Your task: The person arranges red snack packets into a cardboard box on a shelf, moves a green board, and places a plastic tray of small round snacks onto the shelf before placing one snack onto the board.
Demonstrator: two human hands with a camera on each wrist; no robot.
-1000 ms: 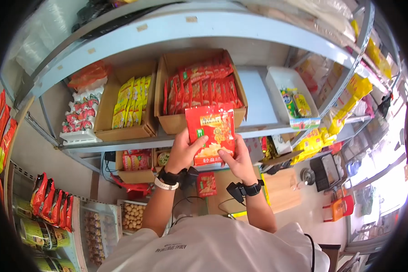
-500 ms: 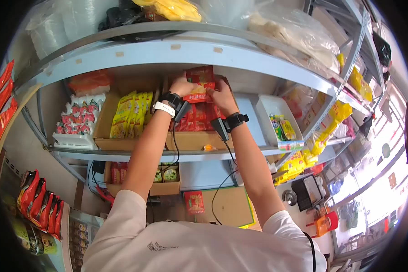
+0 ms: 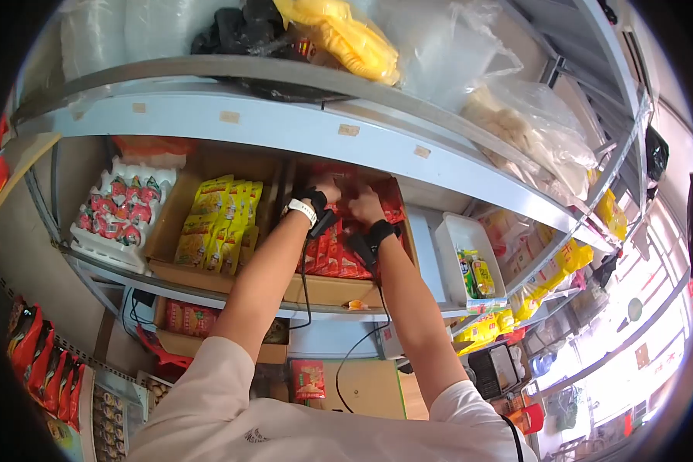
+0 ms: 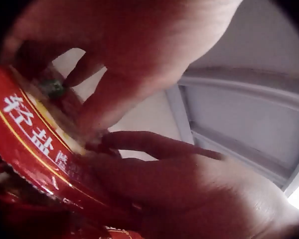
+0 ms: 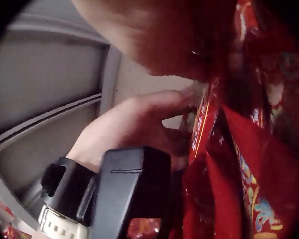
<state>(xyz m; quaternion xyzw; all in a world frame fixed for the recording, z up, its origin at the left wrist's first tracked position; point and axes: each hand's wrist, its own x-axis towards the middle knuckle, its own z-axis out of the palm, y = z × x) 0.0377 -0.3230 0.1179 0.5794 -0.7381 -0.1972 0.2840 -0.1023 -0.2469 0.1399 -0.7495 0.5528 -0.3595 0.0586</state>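
And the packet is in! A second ago the red packet (image 4: 35, 144) was held up in front of the shelf (image 3: 431, 246); half a second ago it stood high over the carton (image 3: 335, 292), its front plain to see. Now it's down inside, towards the back, dim behind the hands in the head view, with its white lettering showing in the left wrist view.

Both hands are still on it. The left hand (image 3: 327, 189) pinches the packet's edge between thumb and fingers, and the right hand (image 3: 367, 206) grips it just beside, thumb and finger meeting at the edge. How the remaining fingers lie, you can't tell. Both arms reach well forward over the carton's front wall, and the other red packets (image 3: 335, 250) lie below and in front of the hands.

The view has shifted too: more of the yellow bag (image 3: 346, 38) on the upper shelf has come into sight. Holding their places, the yellow packets (image 3: 219, 223) in the next carton to the left, the white bin (image 3: 470, 262) to the right, and the single red pack (image 3: 309, 379) lying down below.
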